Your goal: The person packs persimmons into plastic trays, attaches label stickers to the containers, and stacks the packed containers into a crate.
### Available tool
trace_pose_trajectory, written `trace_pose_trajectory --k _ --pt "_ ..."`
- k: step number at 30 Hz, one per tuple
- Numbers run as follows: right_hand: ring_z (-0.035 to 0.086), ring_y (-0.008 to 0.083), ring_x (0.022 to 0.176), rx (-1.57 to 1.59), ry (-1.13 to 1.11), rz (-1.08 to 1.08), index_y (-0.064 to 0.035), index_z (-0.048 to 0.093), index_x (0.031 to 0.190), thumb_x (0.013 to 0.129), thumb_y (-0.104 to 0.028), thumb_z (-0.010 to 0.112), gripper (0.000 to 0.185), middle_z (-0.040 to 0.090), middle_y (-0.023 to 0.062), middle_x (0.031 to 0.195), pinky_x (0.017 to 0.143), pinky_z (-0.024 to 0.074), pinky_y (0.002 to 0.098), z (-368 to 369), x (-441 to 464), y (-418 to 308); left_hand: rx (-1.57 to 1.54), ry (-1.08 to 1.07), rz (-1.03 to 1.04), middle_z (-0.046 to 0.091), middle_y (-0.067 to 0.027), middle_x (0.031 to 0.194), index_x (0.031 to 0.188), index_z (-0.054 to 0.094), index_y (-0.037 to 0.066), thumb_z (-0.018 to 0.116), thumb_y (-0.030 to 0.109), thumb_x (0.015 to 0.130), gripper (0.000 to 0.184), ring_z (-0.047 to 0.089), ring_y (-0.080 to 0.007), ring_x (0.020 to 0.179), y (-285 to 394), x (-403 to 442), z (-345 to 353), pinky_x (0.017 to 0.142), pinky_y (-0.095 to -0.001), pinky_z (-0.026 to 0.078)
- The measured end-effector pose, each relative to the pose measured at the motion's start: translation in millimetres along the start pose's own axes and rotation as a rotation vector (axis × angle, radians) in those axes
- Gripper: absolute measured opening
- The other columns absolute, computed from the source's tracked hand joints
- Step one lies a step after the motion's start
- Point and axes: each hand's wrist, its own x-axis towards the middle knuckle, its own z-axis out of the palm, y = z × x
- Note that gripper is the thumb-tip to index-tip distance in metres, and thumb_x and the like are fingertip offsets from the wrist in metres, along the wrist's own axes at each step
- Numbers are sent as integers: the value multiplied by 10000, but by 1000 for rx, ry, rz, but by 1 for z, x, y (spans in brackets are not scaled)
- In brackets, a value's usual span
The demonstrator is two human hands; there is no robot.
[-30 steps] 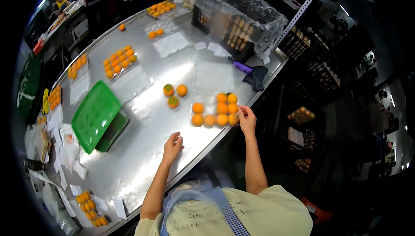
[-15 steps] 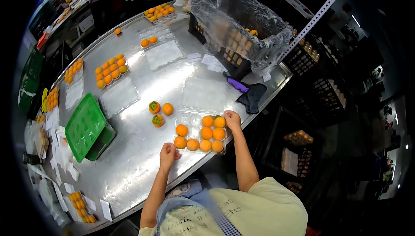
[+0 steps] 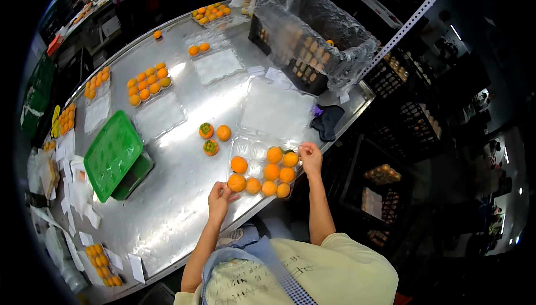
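A clear plastic clamshell tray (image 3: 255, 169) lies near the table's front edge, turned at a slight angle. Several orange persimmons (image 3: 272, 171) fill its right side and front row, while cups at the back left hold none. Its lid (image 3: 276, 109) is folded back flat on the far side. At the front left corner, my left hand (image 3: 220, 198) is closed on the tray's rim. My right hand (image 3: 311, 157) pinches the tray at its right edge, near the lid hinge. Three loose persimmons (image 3: 223, 133), two with green calyxes up, rest left of the tray.
A green basket (image 3: 114, 157) stands at the left. Other trays of persimmons (image 3: 149, 84) sit farther back. A plastic-lined black crate (image 3: 298, 53) occupies the back right, with a dark glove-like cloth (image 3: 328, 122) nearer me. Paper slips (image 3: 137, 268) lie at the front left.
The tray has turned slightly, its right side swinging away from me, and its lid has shifted right, partly over the purple-and-black cloth. My right hand has moved a little right with the tray edge.
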Motion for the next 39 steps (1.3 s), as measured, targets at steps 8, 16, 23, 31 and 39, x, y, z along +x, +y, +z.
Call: trace_pose_trajectory --k 8,16,23,31,39 --pt "554 80 625 262 -295 29 -4 596 969 885 -80 615 114 611 22 742 569 443 216 45 -59 -90 -52 139 98 574 -107 1009 941 483 17 483 101 962 86 635 -211 891 5 -71 -80 742 -341 586" --pt "603 107 697 123 -610 -32 -3 630 979 823 -118 659 195 656 57 765 665 485 251 156 -108 -99 -203 417 20 580 -112 936 950 462 39 452 69 960 33 682 -261 817 -34 -134 -151 650 -308 586" --pt "649 198 752 -53 -757 -24 -14 635 1001 805 -238 654 298 684 133 817 706 507 315 200 -124 -73 -241 479 5 611 -112 888 934 468 48 463 101 962 61 684 -238 819 -58 -157 -166 598 -272 566" --pt "553 76 605 -81 -835 -167 12 597 990 857 -141 642 208 620 19 716 552 451 228 210 -115 -63 -222 467 -63 594 -101 875 919 461 50 464 110 964 76 683 -231 831 -73 -147 -171 559 -264 554" --pt "652 177 777 -464 -766 -235 -48 603 1098 779 -224 691 374 680 75 822 685 506 308 207 -81 -89 -216 479 -111 580 -102 870 906 451 51 447 83 958 61 683 -238 840 -63 -142 -168 519 -257 542"
